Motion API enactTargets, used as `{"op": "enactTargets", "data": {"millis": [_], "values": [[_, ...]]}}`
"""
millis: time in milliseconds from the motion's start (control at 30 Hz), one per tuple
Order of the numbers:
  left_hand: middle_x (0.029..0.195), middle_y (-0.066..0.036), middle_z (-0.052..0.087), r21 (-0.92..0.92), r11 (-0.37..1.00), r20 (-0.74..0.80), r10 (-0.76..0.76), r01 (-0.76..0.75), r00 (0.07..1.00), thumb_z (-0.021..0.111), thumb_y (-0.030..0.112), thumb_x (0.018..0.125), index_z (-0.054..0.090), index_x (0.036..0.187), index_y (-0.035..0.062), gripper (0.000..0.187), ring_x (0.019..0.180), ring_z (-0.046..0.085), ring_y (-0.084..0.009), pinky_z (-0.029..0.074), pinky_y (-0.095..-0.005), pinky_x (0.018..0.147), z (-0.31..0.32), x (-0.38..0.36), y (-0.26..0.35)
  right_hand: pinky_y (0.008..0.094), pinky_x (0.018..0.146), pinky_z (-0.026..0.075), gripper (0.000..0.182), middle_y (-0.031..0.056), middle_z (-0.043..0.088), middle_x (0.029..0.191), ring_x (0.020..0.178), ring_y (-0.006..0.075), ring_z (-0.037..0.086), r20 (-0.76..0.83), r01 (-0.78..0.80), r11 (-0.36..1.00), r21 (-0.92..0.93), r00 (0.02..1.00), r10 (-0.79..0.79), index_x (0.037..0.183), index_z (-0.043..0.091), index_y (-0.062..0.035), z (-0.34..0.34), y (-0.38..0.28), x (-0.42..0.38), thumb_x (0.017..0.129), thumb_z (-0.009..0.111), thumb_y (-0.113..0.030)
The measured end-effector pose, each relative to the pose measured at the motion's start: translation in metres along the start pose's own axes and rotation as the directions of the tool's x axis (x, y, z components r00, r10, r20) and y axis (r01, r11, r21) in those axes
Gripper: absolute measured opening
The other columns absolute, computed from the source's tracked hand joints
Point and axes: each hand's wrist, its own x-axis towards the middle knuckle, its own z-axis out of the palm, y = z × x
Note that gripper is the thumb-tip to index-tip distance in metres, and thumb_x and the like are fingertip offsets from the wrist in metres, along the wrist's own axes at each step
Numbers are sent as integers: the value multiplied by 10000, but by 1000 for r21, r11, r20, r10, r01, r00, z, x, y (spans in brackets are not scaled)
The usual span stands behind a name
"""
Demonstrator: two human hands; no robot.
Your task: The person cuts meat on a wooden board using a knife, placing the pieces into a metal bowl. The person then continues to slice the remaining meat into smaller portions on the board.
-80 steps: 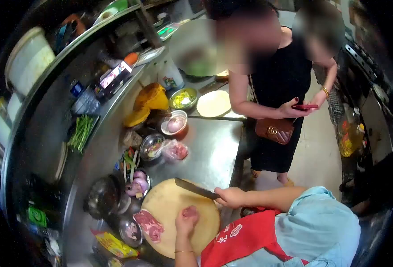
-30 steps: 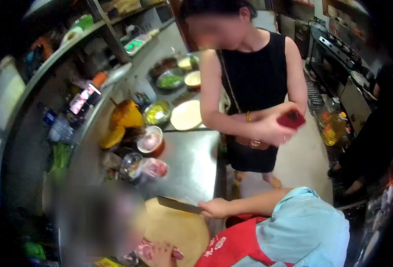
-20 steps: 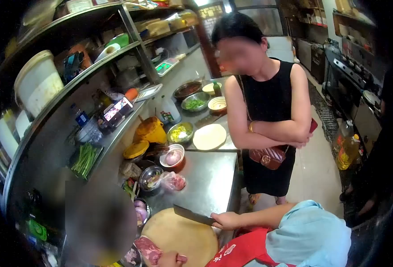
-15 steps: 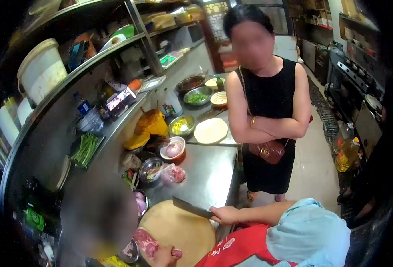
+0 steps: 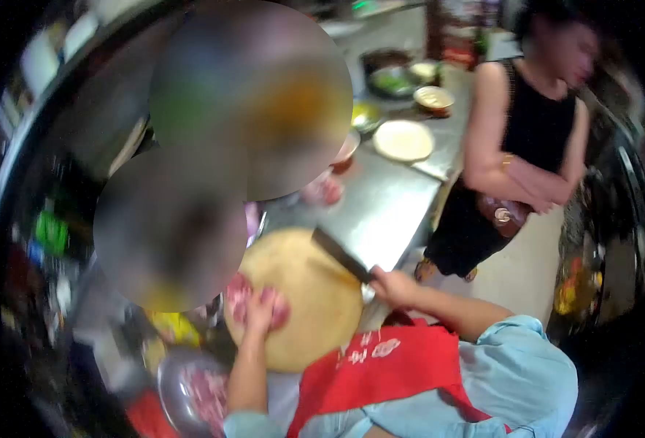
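Note:
My right hand (image 5: 392, 285) is closed round the handle of a cleaver (image 5: 341, 254), whose dark blade lies over the upper right edge of a round wooden chopping board (image 5: 311, 314). On the board's left side my left hand (image 5: 261, 315) is on a piece of raw meat (image 5: 279, 306), its fingers blurred against it. More pink meat (image 5: 238, 287) lies beside it at the board's left edge. Below left, a metal bowl (image 5: 176, 383) holds strips of raw meat (image 5: 206, 394).
Behind the board runs a steel counter (image 5: 381, 212) with a bag of meat (image 5: 322, 190), a pale round board (image 5: 403, 141), and several bowls. A person (image 5: 527, 139) with folded arms stands at the counter's right. Large blurred patches hide the upper left.
The view has swung down and left, bringing the metal bowl of meat strips into sight. My left hand now shows more fully on the meat. The standing person's head has turned aside.

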Motion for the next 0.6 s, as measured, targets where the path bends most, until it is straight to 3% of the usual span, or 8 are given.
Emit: {"op": "enactTargets", "data": {"millis": [33, 100, 167, 267, 300, 367, 500, 600], "values": [[854, -62, 674, -17, 993, -114, 113, -115, 987, 621, 225, 910, 648, 989, 20, 221, 772, 626, -163, 511, -304, 697, 15, -10, 32, 508, 666, 481, 310, 247, 618, 785, 755, 425, 618, 35, -43, 999, -9, 998, 43, 1091, 452, -76, -5, -5, 0, 902, 533, -308], [881, -85, 667, -284, 945, -134, -205, 160, 970, 605, 204, 917, 619, 989, 36, 183, 747, 634, -181, 531, -319, 646, 29, 3, 39, 513, 672, 478, 301, 258, 607, 758, 757, 438, 612, 31, -37, 999, 30, 999, 36, 1089, 457, -61, -7, -9, 0, 906, 534, -287], [880, -108, 659, -551, 826, -75, -192, 120, 978, 578, 170, 917, 571, 975, 39, 144, 695, 635, -191, 531, -333, 550, 37, -2, 55, 524, 680, 470, 297, 263, 608, 771, 763, 457, 600, -38, 42, 995, 95, 999, -39, 1095, 462, -34, -6, -8, -1, 914, 530, -259], [841, -110, 648, -582, 812, -211, -103, -40, 972, 532, 146, 924, 530, 974, 45, 113, 627, 627, -192, 502, -315, 456, 58, -1, 42, 513, 692, 475, 308, 272, 617, 819, 786, 455, 606, -62, 113, 993, 39, 992, -111, 1113, 479, 2, -6, -7, 3, 916, 537, -228], [853, -99, 641, -594, 800, -131, -196, 81, 972, 536, 187, 927, 521, 1014, 58, 156, 640, 625, -186, 503, -309, 465, 60, -12, 57, 507, 696, 478, 314, 276, 618, 833, 794, 451, 609, -67, 114, 993, 43, 992, -111, 1117, 483, 6, -12, -17, 0, 914, 541, -226], [877, -76, 629, -573, 745, 53, -383, 343, 922, 544, 268, 934, 504, 1093, 84, 246, 666, 621, -174, 506, -295, 482, 61, -40, 79, 487, 720, 481, 337, 278, 618, 889, 834, 443, 609, -19, 46, 998, 47, 999, -45, 1126, 490, 24, -17, -22, -1, 902, 564, -217], [966, -103, 633, -486, 754, 202, -395, 442, 896, 566, 306, 913, 472, 1174, 59, 371, 675, 637, -179, 495, -279, 464, 56, -56, 64, 471, 715, 485, 309, 258, 619, 890, 829, 427, 609, 123, 19, 988, 156, 992, -38, 1125, 497, -2, -25, -44, -15, 902, 566, -205], [904, -136, 629, -5, 993, -167, -121, 122, 979, 633, 289, 865, 504, 1100, 27, 375, 764, 623, -276, 507, -367, 654, 52, -57, 22, 464, 657, 469, 291, 231, 607, 811, 778, 399, 618, 162, 185, 968, 167, 964, -212, 1107, 461, -21, -23, -69, -20, 900, 569, -194]]}}
